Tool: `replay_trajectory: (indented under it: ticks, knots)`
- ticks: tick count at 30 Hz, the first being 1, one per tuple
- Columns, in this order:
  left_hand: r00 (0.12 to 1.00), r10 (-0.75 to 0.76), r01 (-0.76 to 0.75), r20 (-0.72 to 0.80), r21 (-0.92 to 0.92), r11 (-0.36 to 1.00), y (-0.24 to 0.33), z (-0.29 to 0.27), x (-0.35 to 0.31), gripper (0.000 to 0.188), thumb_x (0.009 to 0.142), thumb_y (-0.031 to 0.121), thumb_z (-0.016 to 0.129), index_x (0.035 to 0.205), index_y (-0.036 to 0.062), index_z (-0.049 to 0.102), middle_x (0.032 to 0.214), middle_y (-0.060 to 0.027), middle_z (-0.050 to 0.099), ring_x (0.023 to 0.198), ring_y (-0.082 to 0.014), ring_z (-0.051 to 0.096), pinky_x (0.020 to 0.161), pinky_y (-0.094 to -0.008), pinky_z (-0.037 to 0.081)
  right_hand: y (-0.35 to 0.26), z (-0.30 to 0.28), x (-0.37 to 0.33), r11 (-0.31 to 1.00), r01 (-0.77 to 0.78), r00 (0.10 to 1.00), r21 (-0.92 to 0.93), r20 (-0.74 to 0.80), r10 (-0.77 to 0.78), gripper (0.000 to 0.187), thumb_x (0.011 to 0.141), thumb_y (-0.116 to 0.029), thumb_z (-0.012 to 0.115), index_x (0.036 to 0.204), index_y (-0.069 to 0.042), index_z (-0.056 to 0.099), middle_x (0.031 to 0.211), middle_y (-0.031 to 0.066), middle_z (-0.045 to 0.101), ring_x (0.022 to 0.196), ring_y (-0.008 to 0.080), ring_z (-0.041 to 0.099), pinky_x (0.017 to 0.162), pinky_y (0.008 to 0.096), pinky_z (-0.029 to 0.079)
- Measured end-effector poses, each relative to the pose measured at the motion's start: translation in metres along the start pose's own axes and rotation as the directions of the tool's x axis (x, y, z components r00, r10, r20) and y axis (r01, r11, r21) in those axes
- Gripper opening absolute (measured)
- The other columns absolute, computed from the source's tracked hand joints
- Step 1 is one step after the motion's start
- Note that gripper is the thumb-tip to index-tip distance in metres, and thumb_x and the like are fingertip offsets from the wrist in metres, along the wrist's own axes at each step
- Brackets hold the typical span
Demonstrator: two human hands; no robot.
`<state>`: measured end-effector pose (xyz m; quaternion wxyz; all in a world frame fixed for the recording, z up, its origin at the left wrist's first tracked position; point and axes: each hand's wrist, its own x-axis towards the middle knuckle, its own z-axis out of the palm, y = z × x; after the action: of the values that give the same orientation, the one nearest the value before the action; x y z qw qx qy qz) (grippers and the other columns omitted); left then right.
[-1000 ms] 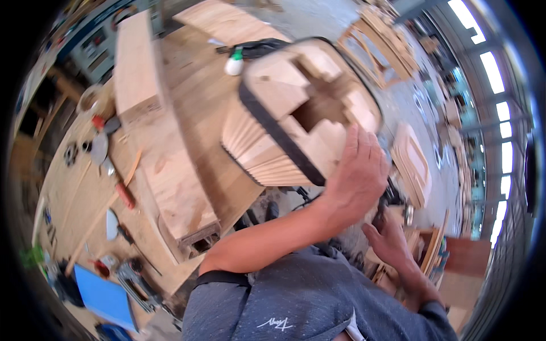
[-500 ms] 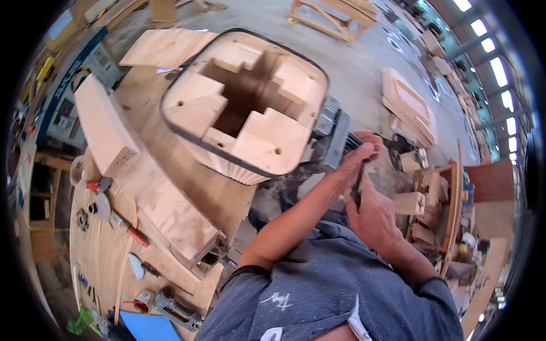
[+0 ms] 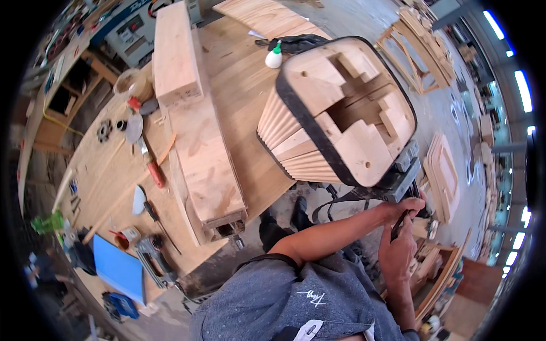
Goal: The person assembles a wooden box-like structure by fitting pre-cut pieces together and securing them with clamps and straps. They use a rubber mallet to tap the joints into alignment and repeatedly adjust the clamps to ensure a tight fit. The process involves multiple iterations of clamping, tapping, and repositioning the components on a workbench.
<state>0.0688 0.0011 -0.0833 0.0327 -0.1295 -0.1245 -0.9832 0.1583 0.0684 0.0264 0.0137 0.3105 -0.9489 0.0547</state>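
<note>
Fingers of the left hand [image 3: 398, 211] and right hand [image 3: 398, 256] curled shut together on a dark strap handle [image 3: 405, 219] beside the grey ratchet buckle [image 3: 404, 170]. Black band [image 3: 307, 122] cinched round a fluted wooden block assembly [image 3: 341, 108], standing at the near edge of the surface [image 3: 239, 96]. Judged heavy, rigid, glue possibly fresh; best gripped low on the ribbed flanks, not by the band. Glue bottle [image 3: 274, 55] behind.

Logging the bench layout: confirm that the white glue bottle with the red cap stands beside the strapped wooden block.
Wrong on the cap: the head view shows the white glue bottle has a green cap, not red. It does stand beside the strapped wooden block.
</note>
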Motion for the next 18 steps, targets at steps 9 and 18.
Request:
replay_trajectory:
  ticks: [9, 18]
  knots:
    - [0.991, -0.087, 0.064, -0.102, -0.214, 0.975, -0.025, -0.015, 0.003, 0.019, 0.090, 0.024, 0.078, 0.089, 0.0122, 0.062, 0.077, 0.0029, 0.057, 0.067, -0.0081, 0.052, 0.059, -0.0259, 0.044, 0.003, -0.017, 0.010, 0.999, 0.033, 0.998, -0.020, 0.060, -0.032, 0.044, 0.095, -0.010, 0.059, 0.137, 0.003, 0.054, 0.095, 0.0262, 0.071, 0.088, 0.0443, 0.069, 0.076, 0.0472, 0.053]
    - [0.998, -0.025, 0.009, -0.064, -0.231, 0.973, -0.033, -0.029, -0.008, 0.020, 0.092, 0.023, 0.080, 0.106, 0.0112, 0.071, 0.100, 0.0012, 0.068, 0.091, -0.0089, 0.061, 0.081, -0.0246, 0.049, 0.021, -0.070, 0.048, 0.999, 0.041, 0.988, 0.020, 0.149, -0.044, 0.026, 0.087, -0.003, 0.060, 0.109, -0.002, 0.072, 0.082, 0.0210, 0.069, 0.073, 0.0344, 0.069, 0.071, 0.0421, 0.052]
